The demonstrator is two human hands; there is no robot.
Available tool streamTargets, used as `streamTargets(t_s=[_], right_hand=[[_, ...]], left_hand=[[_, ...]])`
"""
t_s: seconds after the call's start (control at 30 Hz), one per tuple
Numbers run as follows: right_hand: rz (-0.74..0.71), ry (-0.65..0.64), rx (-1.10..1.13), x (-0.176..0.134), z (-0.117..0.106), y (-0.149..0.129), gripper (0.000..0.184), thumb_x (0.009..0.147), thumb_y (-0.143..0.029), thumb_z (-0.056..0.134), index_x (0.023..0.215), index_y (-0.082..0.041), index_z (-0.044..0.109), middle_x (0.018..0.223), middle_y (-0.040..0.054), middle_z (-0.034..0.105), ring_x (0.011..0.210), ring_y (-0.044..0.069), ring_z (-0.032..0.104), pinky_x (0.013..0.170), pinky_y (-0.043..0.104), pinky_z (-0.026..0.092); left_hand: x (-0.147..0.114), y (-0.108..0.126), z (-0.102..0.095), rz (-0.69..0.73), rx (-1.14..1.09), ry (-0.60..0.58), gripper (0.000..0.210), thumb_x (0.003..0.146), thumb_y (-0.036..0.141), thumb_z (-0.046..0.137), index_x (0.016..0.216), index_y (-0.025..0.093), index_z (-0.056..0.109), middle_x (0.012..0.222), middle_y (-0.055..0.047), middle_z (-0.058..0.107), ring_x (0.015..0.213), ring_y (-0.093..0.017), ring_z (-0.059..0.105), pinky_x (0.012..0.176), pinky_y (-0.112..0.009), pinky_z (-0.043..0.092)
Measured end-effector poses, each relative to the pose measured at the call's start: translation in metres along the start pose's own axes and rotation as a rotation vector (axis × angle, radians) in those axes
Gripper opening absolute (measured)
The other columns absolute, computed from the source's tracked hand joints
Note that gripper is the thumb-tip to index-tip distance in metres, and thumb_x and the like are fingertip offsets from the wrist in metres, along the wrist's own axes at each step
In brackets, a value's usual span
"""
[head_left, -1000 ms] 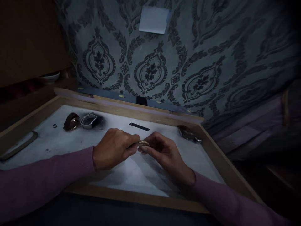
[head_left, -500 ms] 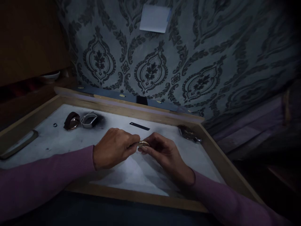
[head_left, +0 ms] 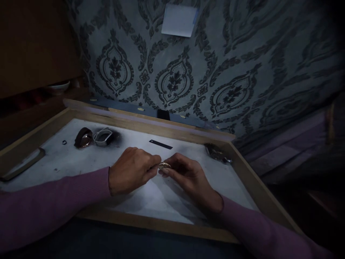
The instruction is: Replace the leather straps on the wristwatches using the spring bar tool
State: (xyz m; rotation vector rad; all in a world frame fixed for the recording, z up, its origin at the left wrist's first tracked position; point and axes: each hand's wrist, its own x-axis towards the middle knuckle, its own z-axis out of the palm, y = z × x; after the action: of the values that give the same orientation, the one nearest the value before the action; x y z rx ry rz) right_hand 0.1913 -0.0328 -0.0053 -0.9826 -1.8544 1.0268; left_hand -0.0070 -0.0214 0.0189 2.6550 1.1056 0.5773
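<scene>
Over the middle of the tray, my right hand (head_left: 190, 176) pinches a small round metal watch case (head_left: 164, 165) between thumb and fingers. It is seen nearly edge-on, with a shiny, beaded-looking rim. My left hand (head_left: 134, 168) is closed, its thumb and forefinger pressed together against the left edge of the case. Whatever those left fingertips grip is hidden. Beyond the hands lies a flat black blade-like strip (head_left: 161, 144) with a hole at one end. The white-lined tray (head_left: 151, 220) has a raised wooden rim.
Toward the back left are a brown-strapped watch (head_left: 83, 137), a grey-strapped watch (head_left: 103, 137) and a small dark ring (head_left: 64, 142). Another dark watch (head_left: 217, 153) lies at the right rim. An olive curved frame (head_left: 25, 166) sits far left. Behind stands a patterned wall (head_left: 174, 81).
The view has shifted very slightly. Both hands keep nearly the same pose around the watch case, which is tilted a little differently.
</scene>
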Motion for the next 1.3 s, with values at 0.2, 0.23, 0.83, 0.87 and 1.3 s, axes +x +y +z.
streamTargets(t_s=[0.2,0.23,0.83,0.87,1.3], right_hand=[[-0.033,0.016,-0.080,-0.0003,-0.0009,-0.0008,0.016,0.087,-0.033,0.065,0.083,-0.017,0.064,0.073,0.0032,0.070,0.066,0.015,0.067,0.059,0.025,0.052],[-0.039,0.019,-0.092,-0.0004,-0.0012,-0.0006,0.014,0.088,-0.031,0.065,0.083,-0.017,0.063,0.073,0.0030,0.070,0.066,0.015,0.067,0.059,0.025,0.052],[-0.407,0.128,-0.348,-0.0049,-0.0049,-0.0069,0.015,0.088,-0.009,0.061,0.093,-0.022,0.067,0.093,0.0056,0.072,0.084,0.018,0.070,0.071,0.029,0.058],[-0.414,0.124,-0.353,-0.0051,-0.0052,-0.0072,0.015,0.088,-0.009,0.060,0.093,-0.021,0.067,0.094,0.0061,0.072,0.084,0.018,0.070,0.072,0.029,0.058],[-0.414,0.129,-0.340,-0.0054,-0.0051,-0.0068,0.015,0.087,-0.008,0.063,0.092,-0.022,0.067,0.094,0.0055,0.072,0.083,0.017,0.070,0.071,0.028,0.059]], left_hand=[[-0.0018,0.0004,0.0027,0.014,-0.033,-0.019,0.016,0.088,0.014,0.049,0.075,0.015,0.057,0.059,0.002,0.058,0.052,-0.011,0.050,0.053,-0.024,0.027],[-0.0022,0.0001,0.0034,0.019,-0.038,-0.015,0.015,0.089,0.014,0.048,0.076,0.015,0.056,0.060,0.001,0.058,0.053,-0.011,0.051,0.053,-0.024,0.028],[-0.0038,0.0013,0.0046,0.100,-0.156,0.128,0.006,0.090,0.015,0.043,0.086,0.018,0.046,0.069,0.002,0.054,0.059,-0.012,0.050,0.058,-0.025,0.036],[-0.0038,0.0018,0.0043,0.109,-0.146,0.141,0.007,0.090,0.015,0.044,0.085,0.018,0.047,0.067,0.002,0.053,0.058,-0.012,0.049,0.057,-0.025,0.035],[-0.0052,0.0022,0.0043,0.145,-0.001,0.256,0.018,0.091,0.016,0.047,0.080,0.017,0.061,0.060,0.002,0.059,0.053,-0.010,0.051,0.053,-0.024,0.030]])
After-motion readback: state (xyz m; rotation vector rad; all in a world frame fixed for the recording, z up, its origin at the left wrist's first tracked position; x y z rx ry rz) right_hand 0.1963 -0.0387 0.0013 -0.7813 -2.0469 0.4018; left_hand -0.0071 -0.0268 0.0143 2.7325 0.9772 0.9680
